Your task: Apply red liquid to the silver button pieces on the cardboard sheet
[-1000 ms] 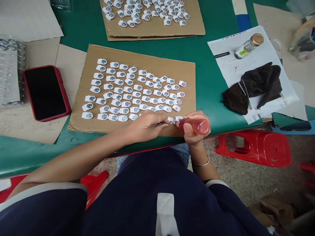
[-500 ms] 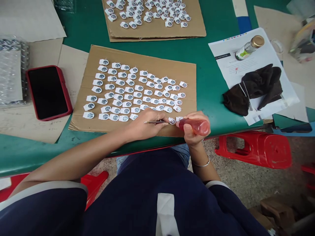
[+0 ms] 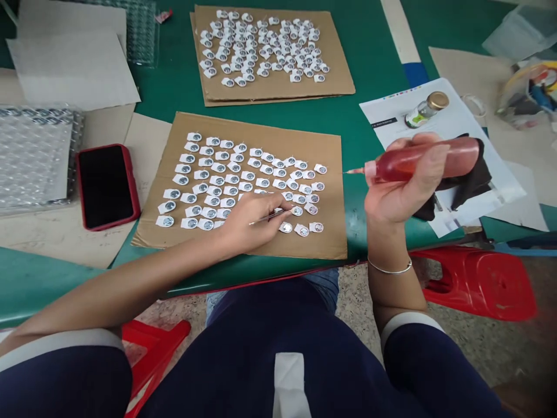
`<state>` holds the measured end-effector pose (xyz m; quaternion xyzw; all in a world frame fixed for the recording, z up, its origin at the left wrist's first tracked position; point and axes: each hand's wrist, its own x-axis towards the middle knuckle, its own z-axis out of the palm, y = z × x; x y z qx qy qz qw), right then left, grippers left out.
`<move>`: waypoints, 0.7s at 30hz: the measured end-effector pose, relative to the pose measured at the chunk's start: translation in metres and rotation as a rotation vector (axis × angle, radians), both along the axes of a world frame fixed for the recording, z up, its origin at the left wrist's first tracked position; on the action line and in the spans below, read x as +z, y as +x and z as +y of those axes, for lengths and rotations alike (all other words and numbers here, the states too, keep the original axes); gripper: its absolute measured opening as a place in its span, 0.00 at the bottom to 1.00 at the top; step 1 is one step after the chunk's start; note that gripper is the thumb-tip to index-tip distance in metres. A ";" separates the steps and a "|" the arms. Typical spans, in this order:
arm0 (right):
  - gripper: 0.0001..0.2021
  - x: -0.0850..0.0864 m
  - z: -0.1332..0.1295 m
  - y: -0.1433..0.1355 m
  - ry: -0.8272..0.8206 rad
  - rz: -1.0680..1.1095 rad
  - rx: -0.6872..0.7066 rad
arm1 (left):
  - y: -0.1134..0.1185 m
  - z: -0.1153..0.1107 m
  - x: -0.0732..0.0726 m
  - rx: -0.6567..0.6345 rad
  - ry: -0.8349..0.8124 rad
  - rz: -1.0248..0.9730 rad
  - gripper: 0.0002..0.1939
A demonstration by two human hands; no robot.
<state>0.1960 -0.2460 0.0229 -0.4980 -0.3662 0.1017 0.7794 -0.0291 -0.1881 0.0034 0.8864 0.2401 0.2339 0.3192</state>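
My left hand is closed around a slim metal tool that looks like tweezers. Its fingertips rest low over the near cardboard sheet, beside a small white tab with a round silvery disc. Rows of such tabs cover this sheet, and some are hidden under the hand. Raised over the table to the right, my right hand grips a squeeze bottle of red liquid. The bottle lies nearly level, and its thin needle tip points left, apart from the tabs.
Farther back lies another cardboard sheet crowded with similar tabs. A red-cased phone is on the left. To the right are a printed paper, a small gold-lidded jar and dark cloth. A red stool stands below the table edge.
My right hand has lifted the red bottle away from the near sheet, up and to the right, and turned it level. My left hand stays low over the tabs, still holding the metal tool.
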 end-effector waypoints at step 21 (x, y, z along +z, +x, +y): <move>0.18 -0.026 0.014 -0.031 -0.200 -0.249 0.124 | -0.004 -0.012 -0.028 -0.225 0.284 0.013 0.10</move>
